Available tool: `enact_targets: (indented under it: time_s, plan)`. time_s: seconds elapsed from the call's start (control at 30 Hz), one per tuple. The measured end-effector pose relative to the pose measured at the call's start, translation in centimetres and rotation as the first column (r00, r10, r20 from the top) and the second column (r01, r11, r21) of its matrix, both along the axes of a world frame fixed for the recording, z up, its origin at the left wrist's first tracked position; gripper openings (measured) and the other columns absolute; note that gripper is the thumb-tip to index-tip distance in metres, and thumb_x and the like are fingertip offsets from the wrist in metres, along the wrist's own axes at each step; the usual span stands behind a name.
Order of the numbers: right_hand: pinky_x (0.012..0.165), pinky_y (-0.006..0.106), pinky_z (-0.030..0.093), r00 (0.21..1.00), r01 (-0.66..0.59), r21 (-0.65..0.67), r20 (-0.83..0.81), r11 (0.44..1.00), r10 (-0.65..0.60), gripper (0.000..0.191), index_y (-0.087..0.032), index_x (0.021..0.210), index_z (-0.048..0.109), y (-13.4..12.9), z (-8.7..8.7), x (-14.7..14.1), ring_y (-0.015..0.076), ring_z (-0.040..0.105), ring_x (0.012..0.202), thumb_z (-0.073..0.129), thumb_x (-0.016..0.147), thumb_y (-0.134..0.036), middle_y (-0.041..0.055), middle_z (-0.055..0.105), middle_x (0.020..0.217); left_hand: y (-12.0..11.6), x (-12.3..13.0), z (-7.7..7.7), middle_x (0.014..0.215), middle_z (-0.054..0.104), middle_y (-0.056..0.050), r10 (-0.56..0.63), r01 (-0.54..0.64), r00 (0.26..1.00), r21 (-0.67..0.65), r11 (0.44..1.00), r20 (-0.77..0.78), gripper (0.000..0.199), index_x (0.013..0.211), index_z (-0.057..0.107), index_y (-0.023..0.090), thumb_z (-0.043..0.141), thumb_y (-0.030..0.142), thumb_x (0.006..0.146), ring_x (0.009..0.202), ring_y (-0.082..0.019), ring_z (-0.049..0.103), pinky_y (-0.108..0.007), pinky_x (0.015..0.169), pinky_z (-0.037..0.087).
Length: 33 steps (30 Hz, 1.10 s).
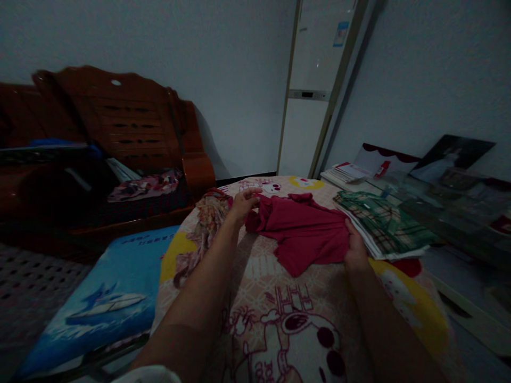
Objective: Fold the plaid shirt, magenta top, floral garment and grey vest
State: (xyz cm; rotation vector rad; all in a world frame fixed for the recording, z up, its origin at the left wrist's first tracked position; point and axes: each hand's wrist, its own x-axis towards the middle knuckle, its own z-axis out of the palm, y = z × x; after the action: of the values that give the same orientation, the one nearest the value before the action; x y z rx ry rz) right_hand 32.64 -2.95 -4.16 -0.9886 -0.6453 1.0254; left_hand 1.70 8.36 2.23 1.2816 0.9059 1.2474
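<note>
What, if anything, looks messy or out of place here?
The crumpled, peach-toned patterned cloth left of the crimson fabric garment looks untidy: it lies bunched up, while the green plaid cloth on the right looks flat and folded. I see no spill or damage.

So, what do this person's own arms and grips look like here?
The left grip and right grip are bare human hands; no glove, ring, watch or marking can be made out in the dim light. The left forearm and right forearm are uncovered. What seems a whitish sleeve edge shows by the left forearm at the picture's bottom.
</note>
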Motion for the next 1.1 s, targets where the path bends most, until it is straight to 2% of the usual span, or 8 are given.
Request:
enact_targets:
  time_s: [0.1, 0.27, 0.47, 0.67, 0.77, 0.87, 1.0, 1.1]
  plan:
    - [0.090, 0.050, 0.056, 0.999, 0.032, 0.025, -0.025, 0.999, -0.031, 0.038, -0.022, 0.094, 0.072, -0.1, 0.0, 1.0, 0.0292, 0.070, 0.101, 0.067, 0.072, -0.053, 0.0089, 0.076, 0.099, 0.6, -1.4, 0.0, 0.073, 0.063, 0.001, 0.136, -0.139, 0.986, 0.028, 0.990, 0.091, 0.038, 0.097, 0.066, 0.014, 0.068, 0.022, 0.060, 0.058, -0.010, 0.055, -0.023, 0.057, 0.047]
    - [0.092, 0.049, 0.055, 1.000, 0.021, 0.040, 0.021, 0.999, -0.022, 0.039, -0.022, 0.103, 0.070, -0.3, 0.0, 0.5, 0.0282, 0.069, 0.104, 0.069, 0.073, -0.047, 0.0078, 0.075, 0.106, 1.0, -1.4, -0.8, 0.079, 0.067, -0.002, 0.142, -0.151, 0.982, 0.069, 0.986, 0.125, 0.040, 0.102, 0.067, 0.014, 0.069, 0.024, 0.063, 0.063, -0.012, 0.060, -0.026, 0.062, 0.051]
    - [0.091, 0.040, 0.055, 0.982, 0.085, 0.118, 0.156, 0.989, -0.103, 0.055, -0.023, 0.113, 0.067, -0.6, 0.7, -1.1, 0.0233, 0.069, 0.100, 0.082, 0.060, -0.031, 0.0031, 0.073, 0.110, 1.5, -0.1, -2.6, 0.113, 0.068, -0.009, 0.080, -0.053, 0.985, 0.168, 0.984, -0.152, 0.057, 0.118, 0.062, 0.015, 0.073, 0.027, 0.063, 0.101, -0.022, 0.063, -0.032, 0.085, 0.051]
    - [0.075, 0.037, 0.057, 0.920, 0.024, -0.074, 0.392, 0.997, 0.007, 0.048, -0.017, 0.099, 0.072, -0.4, 0.1, -1.1, 0.0232, 0.069, 0.081, 0.083, 0.058, -0.040, 0.0054, 0.076, 0.090, 1.2, 0.8, -4.7, 0.093, 0.070, -0.009, 0.081, 0.094, 0.682, 0.198, 0.976, -0.726, 0.035, 0.085, 0.067, 0.015, 0.080, 0.037, 0.060, 0.095, -0.030, 0.064, -0.035, 0.082, 0.050]
    - [0.077, 0.040, 0.055, 0.743, 0.019, -0.113, 0.667, 0.993, 0.062, 0.042, -0.018, 0.091, 0.074, -0.3, 0.0, -1.2, 0.0257, 0.067, 0.081, 0.083, 0.056, -0.037, 0.0037, 0.075, 0.083, 0.6, 1.3, -4.9, 0.099, 0.070, -0.014, 0.135, 0.149, 0.525, 0.247, 0.957, -0.841, 0.024, 0.087, 0.067, 0.015, 0.073, 0.033, 0.072, 0.098, -0.031, 0.064, -0.035, 0.085, 0.048]
    - [0.092, 0.044, 0.050, 0.573, 0.032, 0.017, 0.819, 0.999, -0.032, 0.041, -0.023, 0.092, 0.076, -0.1, -0.1, -1.7, 0.0284, 0.065, 0.095, 0.079, 0.052, -0.022, 0.0030, 0.075, 0.093, 0.0, 1.7, -4.6, 0.103, 0.070, -0.014, 0.177, 0.154, 0.461, 0.275, 0.949, -0.870, 0.017, 0.094, 0.067, 0.016, 0.063, 0.028, 0.083, 0.102, -0.029, 0.064, -0.034, 0.087, 0.047]
    - [0.092, 0.042, 0.050, 0.737, 0.055, 0.103, 0.667, 0.993, -0.110, 0.038, -0.021, 0.100, 0.075, 0.3, -0.6, -1.4, 0.0267, 0.067, 0.095, 0.067, 0.063, -0.020, 0.0034, 0.076, 0.097, -0.1, 1.5, -3.0, 0.105, 0.070, -0.014, 0.253, 0.091, 0.502, 0.341, 0.935, -0.827, 0.022, 0.104, 0.065, 0.015, 0.054, 0.027, 0.088, 0.105, -0.027, 0.063, -0.035, 0.093, 0.045]
    - [0.085, 0.040, 0.055, 0.918, 0.182, 0.142, 0.329, 0.973, -0.220, 0.038, -0.019, 0.101, 0.073, 0.6, -1.0, -0.2, 0.0231, 0.069, 0.087, 0.068, 0.064, -0.022, 0.0020, 0.076, 0.092, 0.0, 1.2, -1.0, 0.103, 0.071, -0.012, 0.171, 0.044, 0.741, 0.301, 0.952, -0.650, 0.027, 0.101, 0.067, 0.013, 0.049, 0.030, 0.090, 0.101, -0.025, 0.063, -0.035, 0.091, 0.048]
